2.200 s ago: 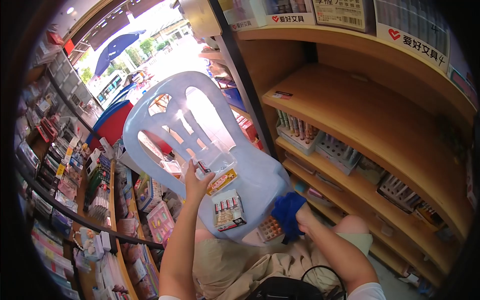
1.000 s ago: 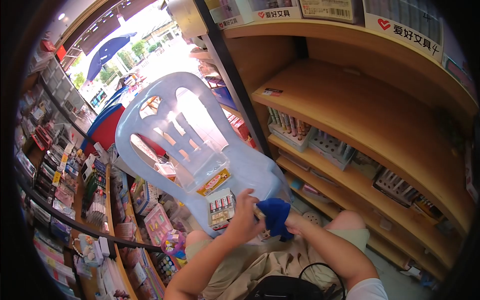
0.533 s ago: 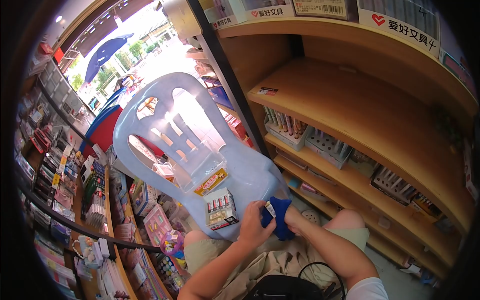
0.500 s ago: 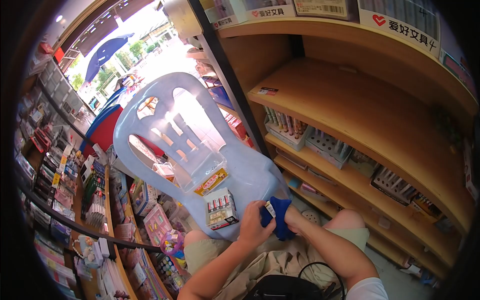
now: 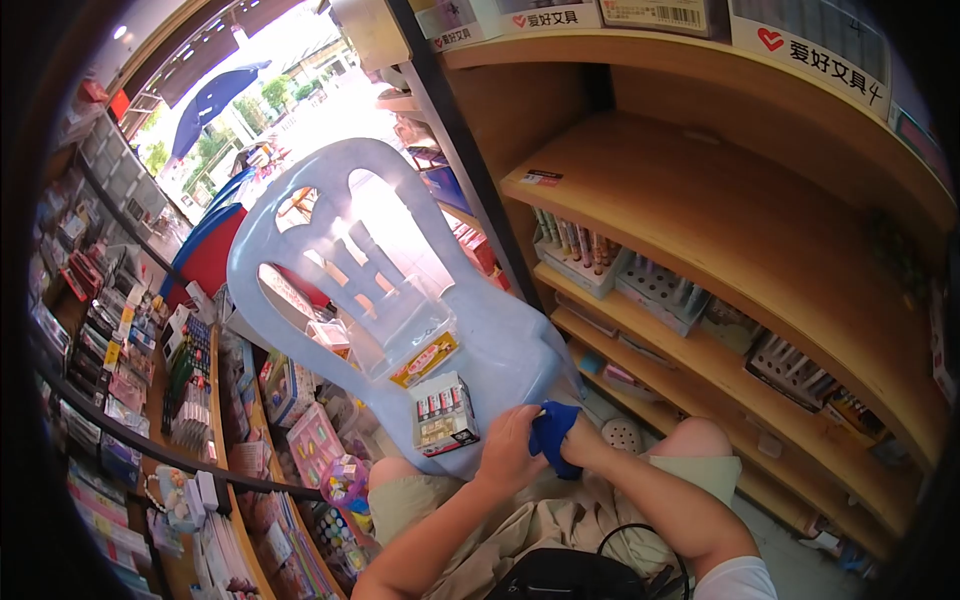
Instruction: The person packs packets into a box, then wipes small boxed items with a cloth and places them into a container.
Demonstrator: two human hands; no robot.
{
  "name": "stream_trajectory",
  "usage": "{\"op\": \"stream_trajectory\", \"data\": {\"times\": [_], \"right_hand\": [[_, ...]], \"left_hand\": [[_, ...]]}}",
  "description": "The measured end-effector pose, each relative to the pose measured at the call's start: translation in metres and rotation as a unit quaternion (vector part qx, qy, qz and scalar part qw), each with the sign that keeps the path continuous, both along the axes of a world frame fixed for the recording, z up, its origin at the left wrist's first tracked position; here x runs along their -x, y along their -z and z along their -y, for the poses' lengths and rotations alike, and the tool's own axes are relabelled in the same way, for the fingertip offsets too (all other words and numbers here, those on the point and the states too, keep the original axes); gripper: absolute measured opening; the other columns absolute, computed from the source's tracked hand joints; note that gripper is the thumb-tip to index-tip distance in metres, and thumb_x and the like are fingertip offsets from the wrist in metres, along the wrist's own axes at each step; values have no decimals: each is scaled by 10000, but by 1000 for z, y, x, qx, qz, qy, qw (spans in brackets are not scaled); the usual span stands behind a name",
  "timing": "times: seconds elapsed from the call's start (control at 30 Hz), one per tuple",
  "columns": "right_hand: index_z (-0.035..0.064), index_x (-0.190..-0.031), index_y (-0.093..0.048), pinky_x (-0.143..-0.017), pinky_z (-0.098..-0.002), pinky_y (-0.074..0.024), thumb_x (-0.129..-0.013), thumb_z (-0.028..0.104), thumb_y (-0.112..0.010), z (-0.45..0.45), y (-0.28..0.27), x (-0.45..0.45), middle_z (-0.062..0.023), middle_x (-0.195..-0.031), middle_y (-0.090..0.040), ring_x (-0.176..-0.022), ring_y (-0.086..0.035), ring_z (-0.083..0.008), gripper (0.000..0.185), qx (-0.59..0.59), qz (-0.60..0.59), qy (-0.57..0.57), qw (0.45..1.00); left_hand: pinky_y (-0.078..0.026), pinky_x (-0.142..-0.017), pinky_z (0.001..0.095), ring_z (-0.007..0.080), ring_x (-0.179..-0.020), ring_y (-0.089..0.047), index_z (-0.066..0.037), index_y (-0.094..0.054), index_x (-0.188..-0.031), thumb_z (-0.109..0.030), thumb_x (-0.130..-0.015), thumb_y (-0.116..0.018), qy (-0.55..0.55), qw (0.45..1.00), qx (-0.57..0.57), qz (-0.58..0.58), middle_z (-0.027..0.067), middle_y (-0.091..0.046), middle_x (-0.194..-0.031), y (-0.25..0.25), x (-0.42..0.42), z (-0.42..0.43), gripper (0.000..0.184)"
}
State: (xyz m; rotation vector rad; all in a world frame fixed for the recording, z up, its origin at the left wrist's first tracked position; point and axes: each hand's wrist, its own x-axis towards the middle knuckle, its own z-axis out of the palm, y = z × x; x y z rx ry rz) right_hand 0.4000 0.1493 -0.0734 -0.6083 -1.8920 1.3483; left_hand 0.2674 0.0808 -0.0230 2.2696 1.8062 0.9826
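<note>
Close together over my lap, both hands work at a blue cloth (image 5: 553, 432). My right hand (image 5: 583, 443) is closed on the cloth, pressing it toward my left hand (image 5: 508, 450). The left fingers are curled around a small dark item, which the cloth and fingers now mostly hide. Just beyond the left hand, an open carton (image 5: 443, 414) of small packs with red, white and gold-toned faces rests on a light blue plastic chair (image 5: 505, 350). Behind that carton, a clear plastic bin (image 5: 405, 325) with a yellow label stands on the seat.
A wooden shelf unit (image 5: 640, 190) rises on the right, with pen holders (image 5: 578, 255) on a lower board. Racks of packaged stationery (image 5: 190, 420) crowd the left side. A black bag (image 5: 565, 575) lies at my waist.
The blue cloth has moved left over the small dark item, covering its white label. My right hand has shifted left with it, while the carton and bin stay put.
</note>
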Motion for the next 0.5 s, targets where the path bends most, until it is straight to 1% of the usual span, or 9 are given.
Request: {"op": "stream_trajectory", "data": {"times": [0.07, 0.17, 0.2, 0.27, 0.37, 0.47, 0.5], "right_hand": [[4, -977, -614, -648, -328, -498, -816, 82, -530, -5, 12, -2, -120, -850, -659, -729, -646, -212, 198, 53, 5, -37, 998], [15, -962, -627, -603, -302, -501, -843, 135, -536, -3, -1, -4, -87, -797, -654, -663, -634, -183, 192, 134, -13, 9, 991], [24, -961, -631, -596, -290, -501, -849, 145, -544, -2, -8, -3, -78, -801, -652, -666, -631, -172, 187, 227, -23, 8, 974], [40, -960, -639, -584, -267, -501, -861, 164, -559, -1, -19, -1, -59, -809, -648, -673, -626, -149, 178, 406, -43, 5, 913], [61, -970, -636, -571, -265, -510, -872, 183, -573, -5, -8, 4, -41, -806, -635, -677, -618, -144, 169, 500, -131, -58, 854], [51, -1020, -614, -620, -295, -537, -910, 184, -539, -5, -10, 3, -51, -892, -634, -739, -626, -152, 188, 507, -140, -119, 842], [48, -1031, -611, -624, -291, -536, -911, 181, -539, -5, -6, 4, -51, -901, -634, -739, -626, -150, 193, 518, -145, -131, 832]], "left_hand": [[-429, -831, 411, 356, -972, -526, -16, -469, -1124, -121, -598, -741, 10, 1000, 10, 7, 164, -554, -1039, 2, 0, 1, 601], [-433, -832, 409, 351, -953, -537, -19, -473, -1119, -118, -609, -733, 1, 1000, 7, 14, 159, -562, -1016, 1, 2, 3, 582], [-441, -830, 401, 347, -953, -544, -15, -476, -1117, -115, -609, -738, -12, 999, 12, 33, 161, -563, -1018, 1, 2, 2, 580], [-457, -826, 385, 341, -955, -558, -9, -483, -1112, -110, -609, -746, -40, 996, 21, 71, 165, -563, -1021, 0, 3, 1, 577], [-463, -815, 376, 333, -939, -563, -17, -496, -1118, -106, -616, -732, -41, 997, -25, 55, 166, -562, -1009, 1, 9, -2, 562], [-463, -814, 369, 334, -927, -560, -16, -518, -1142, -73, -623, -714, -55, 995, -54, 56, 164, -560, -1005, -9, 11, -2, 558], [-460, -822, 369, 331, -935, -560, -16, -525, -1148, -64, -632, -712, -57, 996, -42, 60, 165, -559, -1021, -10, 13, -1, 551]]}}
